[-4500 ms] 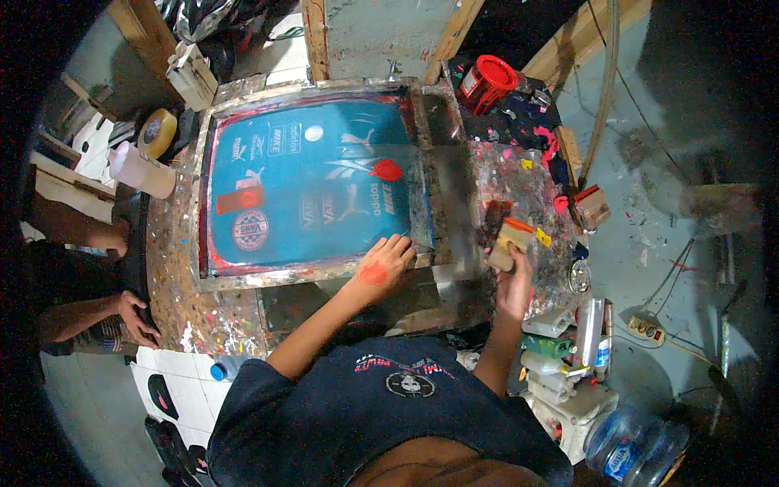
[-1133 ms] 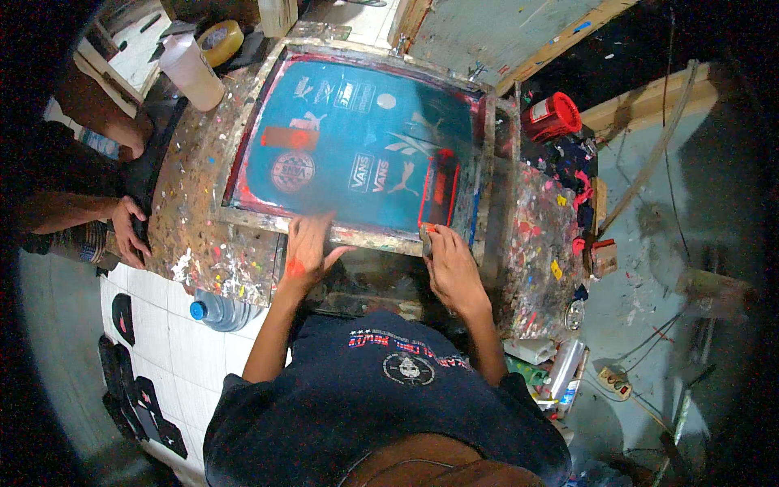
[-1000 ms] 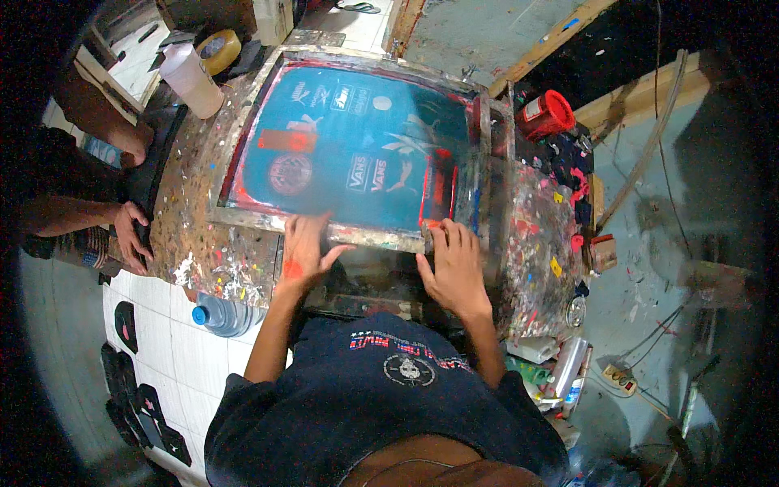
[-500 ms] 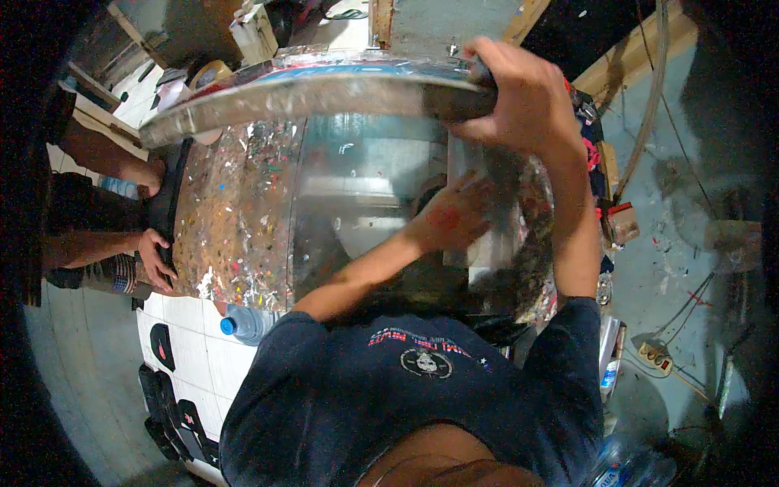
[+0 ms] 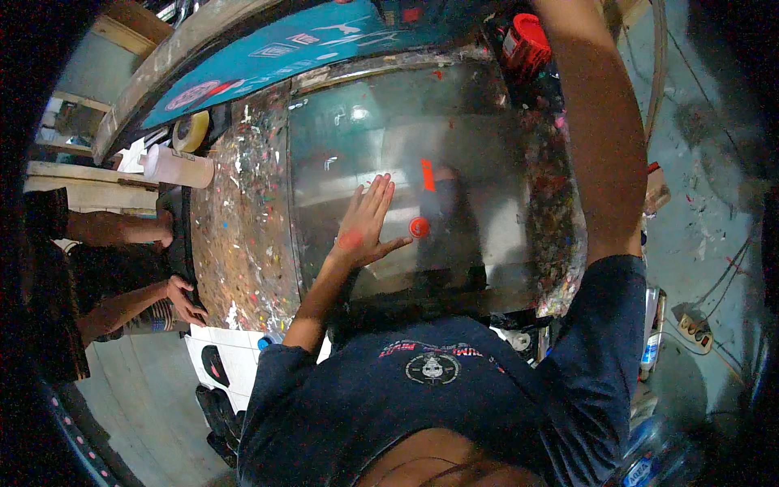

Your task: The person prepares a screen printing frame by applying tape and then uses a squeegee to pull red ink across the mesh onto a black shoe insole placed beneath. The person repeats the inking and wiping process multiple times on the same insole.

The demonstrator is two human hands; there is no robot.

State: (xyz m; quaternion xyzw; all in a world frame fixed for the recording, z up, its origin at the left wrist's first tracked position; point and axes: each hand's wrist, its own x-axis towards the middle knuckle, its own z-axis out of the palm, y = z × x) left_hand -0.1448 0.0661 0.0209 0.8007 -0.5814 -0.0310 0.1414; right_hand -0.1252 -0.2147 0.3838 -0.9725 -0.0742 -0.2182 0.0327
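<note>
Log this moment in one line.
left hand: flat, over glossy dark panel; right hand: out of view; wood-framed blue mesh screen: tilted up; round red print: on panel

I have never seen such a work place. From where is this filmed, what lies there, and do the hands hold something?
A camera on the person's head looks down; its wide lens bends straight edges. The person works bare-handed. The left hand is open, palm down, over a glossy board, with nothing visible in it; whether it touches, I cannot tell. A round red mark and a longer red mark are on the board. The right hand is outside the picture, so its grip is hidden. Above the board, a frame with blue mesh stands tilted.
</note>
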